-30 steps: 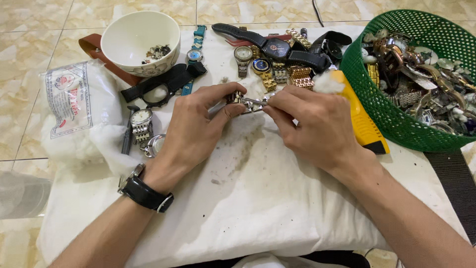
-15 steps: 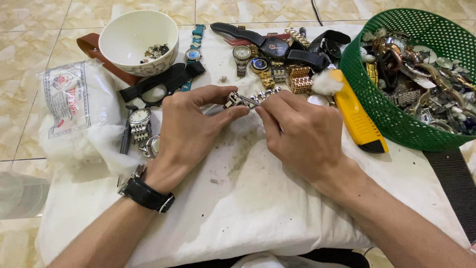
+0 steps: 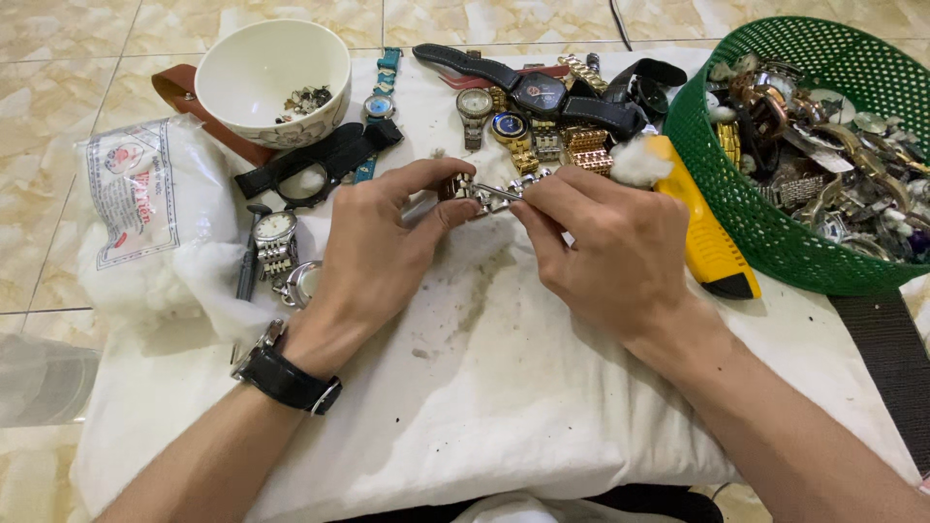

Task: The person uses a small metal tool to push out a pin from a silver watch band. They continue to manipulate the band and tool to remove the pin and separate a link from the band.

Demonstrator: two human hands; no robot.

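Observation:
Over a stained white cloth [image 3: 484, 387], my left hand [image 3: 373, 252] pinches a metal watch [image 3: 463, 186] by its case between thumb and fingers. My right hand [image 3: 610, 247] grips the silver link band [image 3: 509, 192] of the same watch from the right. Both hands hold it just above the cloth. A black wristwatch [image 3: 286, 378] sits on my left wrist. What my right fingers hold besides the band is hidden.
A white bowl [image 3: 274, 82] with small parts stands back left, a bag of cotton wool [image 3: 145, 213] at left. Several watches [image 3: 528, 107] lie in a row behind. A yellow cutter [image 3: 707, 237] and a green basket [image 3: 775, 194] full of watches lie at right.
Both hands shifted slightly with the watch; my right hand drew a little left and nearer, uncovering the yellow cutter and the cotton tuft beside it.

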